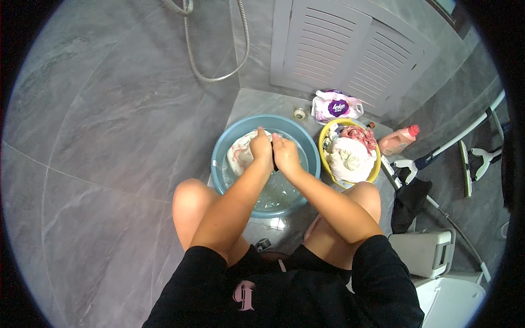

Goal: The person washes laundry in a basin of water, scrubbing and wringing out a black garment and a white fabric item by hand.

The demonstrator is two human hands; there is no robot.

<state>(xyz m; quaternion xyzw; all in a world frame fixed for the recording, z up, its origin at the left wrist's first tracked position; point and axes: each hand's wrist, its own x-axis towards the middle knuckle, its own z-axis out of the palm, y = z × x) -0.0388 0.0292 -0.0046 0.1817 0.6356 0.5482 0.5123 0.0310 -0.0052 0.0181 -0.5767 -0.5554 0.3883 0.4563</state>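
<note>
My left hand (261,146) and my right hand (286,155) are close together above a round blue basin (216,172). A small black thing (275,158), which looks like cloth, is pressed between them, mostly hidden by the fingers and palms. Cloudy water (272,192) with some froth partly fills the basin. Under and left of my left hand, a white cloth with reddish marks (236,153) lies wet along the basin's far left side.
Right of the basin, a yellow tub (322,149) holds white and red-patterned cloths (348,156). Beyond stand a pink-and-white package (338,107), a floor drain (300,113) and a pink bottle with a red cap (398,140). Long-handled squeegees (410,168) lean at right; a shower hose (213,78) hangs ahead.
</note>
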